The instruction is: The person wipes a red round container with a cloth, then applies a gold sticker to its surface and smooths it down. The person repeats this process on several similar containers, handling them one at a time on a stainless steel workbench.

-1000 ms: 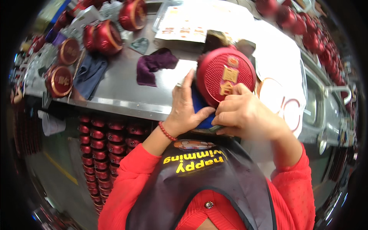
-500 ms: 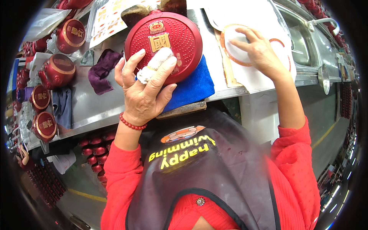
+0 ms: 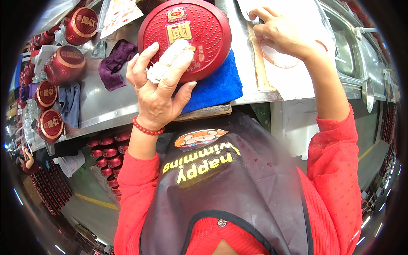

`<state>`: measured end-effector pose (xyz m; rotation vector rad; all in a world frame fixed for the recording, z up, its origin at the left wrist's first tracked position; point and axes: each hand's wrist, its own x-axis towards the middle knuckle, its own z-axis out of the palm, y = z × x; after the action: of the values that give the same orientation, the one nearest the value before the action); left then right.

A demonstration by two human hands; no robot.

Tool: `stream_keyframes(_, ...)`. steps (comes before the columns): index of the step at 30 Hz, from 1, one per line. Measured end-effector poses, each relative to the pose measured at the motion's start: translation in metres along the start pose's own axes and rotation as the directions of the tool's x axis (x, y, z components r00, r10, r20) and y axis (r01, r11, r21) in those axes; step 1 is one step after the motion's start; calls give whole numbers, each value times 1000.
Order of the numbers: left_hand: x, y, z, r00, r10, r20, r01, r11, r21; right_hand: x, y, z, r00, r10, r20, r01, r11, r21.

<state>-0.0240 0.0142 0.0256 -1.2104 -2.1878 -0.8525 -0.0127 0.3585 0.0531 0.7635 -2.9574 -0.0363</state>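
Note:
My left hand (image 3: 159,85) presses a rolled white cloth (image 3: 168,61) against the lower left face of a round red bottle (image 3: 208,42). Its fingers lie over the roll, with the thumb along the bottle's lower edge. Small bumps and gold emblems cover the bottle's face. Beneath the bottle is a folded blue towel (image 3: 221,87). Over a white sheet to the right, my right hand (image 3: 284,36) has its fingertips curled toward the thumb. Whatever they pinch, if anything, is too washed out to make out. An orange-edged round decal (image 3: 282,63) shows under that hand.
A crumpled purple cloth (image 3: 114,68) lies on the metal bench (image 3: 95,106). Several red bottles, among them a rounded one (image 3: 66,63), stand at the left beside a grey-blue cloth (image 3: 69,104). At the right are a metal sink (image 3: 346,49) and a hanging ladle (image 3: 368,94).
My right hand has moved up and away over the sheet, and its fingers have curled in. My left hand still holds the cloth roll on the bottle. The view has shifted slightly.

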Motion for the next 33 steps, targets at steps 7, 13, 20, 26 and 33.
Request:
stream_keyframes(7,-4,0,-4,996,-21,82,15,997,71,29,61,-15,971,221,-86,-210,970,121)
stream_keyframes(13,-4,1,-4,999,-27,31,26,999,36,91,223,65,812,566,140,-563,824,-65)
stream_keyframes(20,28,16,-23,996,-52,69,54,998,-24,49,204,37,859,380,-344,-381,922,65)
stream_keyframes(26,127,50,35,965,-262,26,240,836,-493,7,73,-93,851,404,-336,-270,885,380)
stream_keyframes(33,157,70,57,881,-226,416,473,398,-786,-36,0,-150,830,280,-482,-138,941,310)
